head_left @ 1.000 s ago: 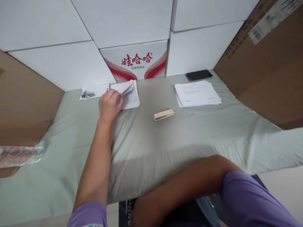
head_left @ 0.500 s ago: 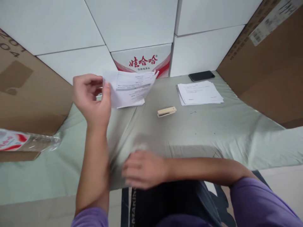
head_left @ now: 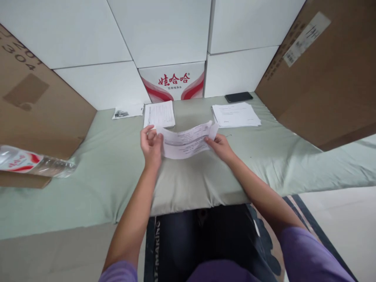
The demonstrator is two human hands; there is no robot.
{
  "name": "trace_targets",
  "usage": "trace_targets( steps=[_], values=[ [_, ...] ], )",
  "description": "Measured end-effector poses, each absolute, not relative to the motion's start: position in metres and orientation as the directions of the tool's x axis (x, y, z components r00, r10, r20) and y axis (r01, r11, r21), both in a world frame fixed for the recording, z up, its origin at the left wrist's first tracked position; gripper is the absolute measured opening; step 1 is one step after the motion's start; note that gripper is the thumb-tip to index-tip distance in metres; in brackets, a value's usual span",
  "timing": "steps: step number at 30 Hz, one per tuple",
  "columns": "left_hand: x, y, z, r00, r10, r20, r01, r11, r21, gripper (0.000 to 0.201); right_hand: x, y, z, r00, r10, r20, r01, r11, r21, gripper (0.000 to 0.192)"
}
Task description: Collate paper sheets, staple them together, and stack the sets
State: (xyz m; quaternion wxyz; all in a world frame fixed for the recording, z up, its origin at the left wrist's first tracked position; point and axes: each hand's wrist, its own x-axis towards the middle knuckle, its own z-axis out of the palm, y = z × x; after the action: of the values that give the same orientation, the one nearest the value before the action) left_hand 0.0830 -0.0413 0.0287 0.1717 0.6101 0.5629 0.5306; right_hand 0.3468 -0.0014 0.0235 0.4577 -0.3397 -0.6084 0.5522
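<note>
Several printed paper sheets point(head_left: 185, 143) are held up in front of me, bowed in the middle, their right ends fanned apart. My left hand point(head_left: 152, 145) pinches their left end between thumb and fingers. At the right end, my right hand point(head_left: 219, 145) grips them the same way. Just behind my left hand lies a stack of printed papers point(head_left: 160, 113). Another paper stack point(head_left: 236, 114) rests farther right, beyond my right hand. The stapler seen earlier does not show now; the held sheets may cover it.
A black phone point(head_left: 239, 97) lies behind the right stack. A small white packet point(head_left: 127, 111) with a dark picture is at the back left. Cardboard boxes point(head_left: 317, 86) flank the cloth-covered surface point(head_left: 96, 172), and white boxes line the back. A water bottle point(head_left: 38, 161) lies at far left.
My left hand has brought the sheets rightward and nearer from above the left stack. My right hand has moved up from the front edge and taken hold of their right end.
</note>
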Motion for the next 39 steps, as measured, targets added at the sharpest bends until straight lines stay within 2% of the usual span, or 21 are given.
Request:
trace_targets(
  steps=[1,3,5,9,15,21,26,33,39],
  values=[
    [0.086,-0.041,0.025,-0.306,0.832,0.462,0.344,-0.356,0.869,0.058,0.346,-0.001,0.021,-0.305,0.932,0.196,-0.102,0.172,-0.980,0.053],
    [0.089,-0.038,0.021,-0.432,0.810,0.396,0.069,-0.408,0.910,0.061,0.346,0.002,0.018,-0.241,0.949,0.205,-0.118,0.181,-0.976,0.054],
    [0.089,-0.036,0.018,-0.421,0.844,0.331,-0.023,-0.375,0.927,0.055,0.347,0.006,0.015,-0.230,0.951,0.205,-0.125,0.180,-0.976,0.053],
    [0.085,-0.031,0.016,-0.392,0.867,0.309,-0.050,-0.356,0.933,0.045,0.350,0.009,0.017,-0.206,0.943,0.260,-0.124,0.238,-0.963,0.051],
    [0.088,-0.030,0.006,-0.344,0.893,0.291,-0.091,-0.340,0.936,0.045,0.352,0.004,0.023,-0.111,0.936,0.335,-0.036,0.333,-0.942,0.048],
    [0.091,-0.030,0.001,-0.335,0.896,0.291,-0.066,-0.330,0.942,0.049,0.353,0.002,0.019,-0.147,0.938,0.315,-0.065,0.309,-0.949,0.045],
    [0.089,-0.031,0.002,-0.274,0.924,0.267,-0.034,-0.287,0.957,0.049,0.354,0.004,0.015,-0.122,0.938,0.324,-0.025,0.324,-0.946,0.045],
    [0.089,-0.031,0.001,-0.243,0.935,0.258,0.011,-0.264,0.965,0.050,0.353,0.003,0.016,-0.099,0.934,0.343,-0.080,0.336,-0.938,0.041],
    [0.089,-0.032,-0.001,-0.235,0.936,0.263,0.077,-0.251,0.965,0.047,0.353,0.003,0.019,-0.089,0.932,0.352,-0.049,0.349,-0.936,0.044]
  ],
)
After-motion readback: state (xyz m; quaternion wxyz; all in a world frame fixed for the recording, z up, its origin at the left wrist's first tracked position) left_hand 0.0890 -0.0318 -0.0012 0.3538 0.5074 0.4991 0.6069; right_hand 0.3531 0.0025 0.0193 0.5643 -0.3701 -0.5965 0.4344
